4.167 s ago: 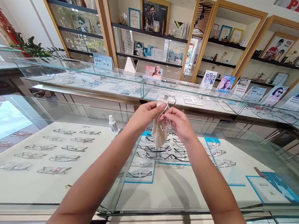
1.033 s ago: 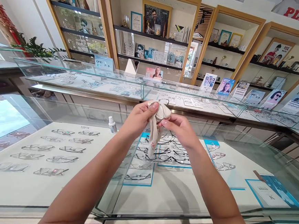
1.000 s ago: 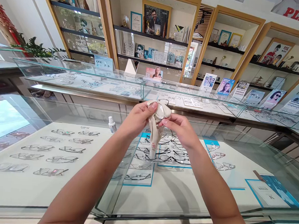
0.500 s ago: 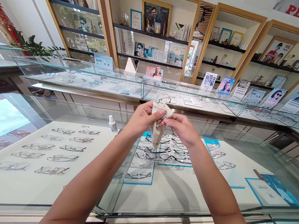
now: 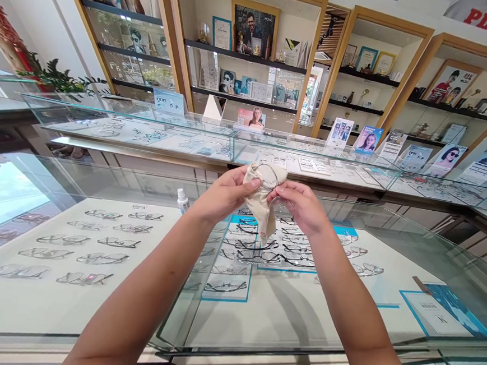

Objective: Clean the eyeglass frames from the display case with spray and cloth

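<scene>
Above the glass counter (image 5: 88, 328) my two hands meet around a pair of clear rimless glasses (image 5: 269, 176). My left hand (image 5: 225, 195) pinches a beige cleaning cloth (image 5: 262, 206) wrapped over one lens, its tail hanging down. My right hand (image 5: 303, 207) grips the other lens and frame from the right. Most of the glasses are hidden by the cloth and fingers.
Rows of eyeglasses (image 5: 95, 241) lie inside the showcase under my hands. A small white spray bottle (image 5: 182, 200) stands on the counter to the left. A second glass showcase (image 5: 188, 139) runs across behind, then wall shelves with posters and display cards (image 5: 367, 139).
The cloth has shifted over the upper lens and its tail now hangs further right. My hands have turned the glasses slightly; the arms stay in the same place.
</scene>
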A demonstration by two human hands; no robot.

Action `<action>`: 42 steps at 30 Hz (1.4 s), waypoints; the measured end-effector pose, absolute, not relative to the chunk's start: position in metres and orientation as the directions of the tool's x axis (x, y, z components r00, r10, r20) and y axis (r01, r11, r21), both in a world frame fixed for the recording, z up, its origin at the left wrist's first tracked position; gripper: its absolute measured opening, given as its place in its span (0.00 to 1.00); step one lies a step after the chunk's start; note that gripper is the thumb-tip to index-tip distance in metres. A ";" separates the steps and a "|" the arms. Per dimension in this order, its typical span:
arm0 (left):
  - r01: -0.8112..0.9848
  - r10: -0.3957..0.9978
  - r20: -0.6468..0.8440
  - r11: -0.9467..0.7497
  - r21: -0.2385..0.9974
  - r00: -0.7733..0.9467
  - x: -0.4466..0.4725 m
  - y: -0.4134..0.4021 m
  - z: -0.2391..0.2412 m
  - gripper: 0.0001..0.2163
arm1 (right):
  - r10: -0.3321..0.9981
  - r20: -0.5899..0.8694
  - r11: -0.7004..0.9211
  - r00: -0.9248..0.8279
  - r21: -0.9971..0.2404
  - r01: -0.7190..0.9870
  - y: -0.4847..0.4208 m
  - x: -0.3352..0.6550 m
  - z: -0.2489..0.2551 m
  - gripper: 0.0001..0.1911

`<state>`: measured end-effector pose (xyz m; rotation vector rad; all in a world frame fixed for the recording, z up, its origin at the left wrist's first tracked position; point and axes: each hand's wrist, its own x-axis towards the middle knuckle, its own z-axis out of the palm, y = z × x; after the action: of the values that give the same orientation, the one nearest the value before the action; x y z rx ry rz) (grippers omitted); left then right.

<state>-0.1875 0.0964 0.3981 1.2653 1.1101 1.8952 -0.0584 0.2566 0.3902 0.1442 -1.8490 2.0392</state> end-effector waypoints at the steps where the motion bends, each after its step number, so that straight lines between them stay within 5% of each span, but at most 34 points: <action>1: -0.033 0.831 0.426 -0.467 0.884 -0.358 -0.188 0.097 0.398 0.20 | 0.209 0.323 -0.066 -0.923 -0.937 -0.343 0.257 -0.059 0.390 0.10; 15: -0.009 0.725 0.438 -0.522 0.853 -0.531 -0.172 0.109 0.393 0.23 | 0.154 0.373 -0.015 -0.915 -0.925 -0.380 0.244 -0.063 0.381 0.10; 29: -0.015 0.688 0.403 -0.516 0.857 -0.604 -0.183 0.105 0.393 0.22 | 0.355 0.287 -0.251 -0.890 -0.887 -0.386 0.255 -0.059 0.392 0.15; 35: 0.042 0.794 0.360 -0.391 0.919 -0.490 -0.183 0.102 0.391 0.23 | 0.482 0.341 -0.199 -0.807 -0.854 -0.480 0.260 -0.056 0.396 0.12; 42: 0.062 0.877 0.309 -0.308 0.949 -0.369 -0.165 0.108 0.383 0.27 | 0.476 0.341 -0.208 -0.810 -0.852 -0.481 0.256 -0.060 0.392 0.13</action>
<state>-0.1651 0.1082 0.3826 1.2402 1.3222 1.7409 -0.0603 0.2563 0.3917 0.0056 -1.4510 2.0546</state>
